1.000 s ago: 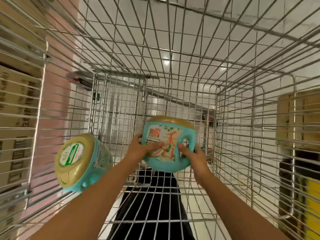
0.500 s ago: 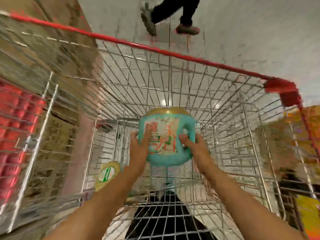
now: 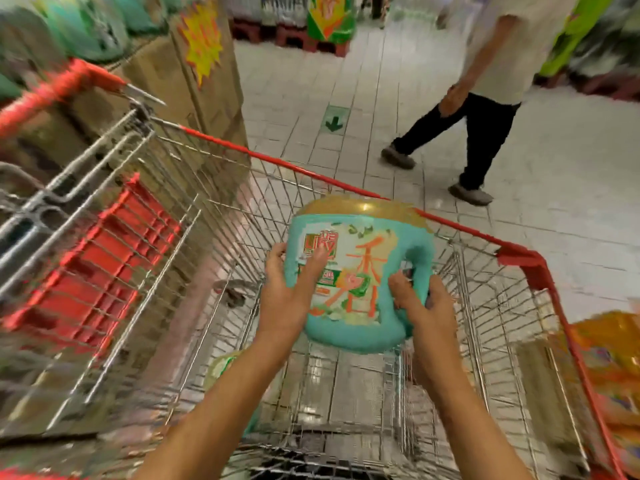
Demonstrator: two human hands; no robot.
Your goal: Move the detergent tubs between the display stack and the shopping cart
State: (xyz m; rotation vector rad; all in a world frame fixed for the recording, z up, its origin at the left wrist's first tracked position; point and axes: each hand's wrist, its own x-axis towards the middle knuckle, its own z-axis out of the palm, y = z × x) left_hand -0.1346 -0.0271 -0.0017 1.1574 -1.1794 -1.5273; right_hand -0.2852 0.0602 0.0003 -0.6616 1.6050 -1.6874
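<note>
Above the cart [image 3: 519,261], the left hand [image 3: 291,289] and right hand [image 3: 426,306] clasp opposite sides of the tub [image 3: 360,271], fingers curled round it.

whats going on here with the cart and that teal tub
A person holds a teal detergent tub with a gold lid in both hands over the basket of a wire shopping cart. The left hand grips its label side and the right hand grips by the handle. A second tub lies low in the cart. A passer-by walks across the tiled floor ahead.
</note>
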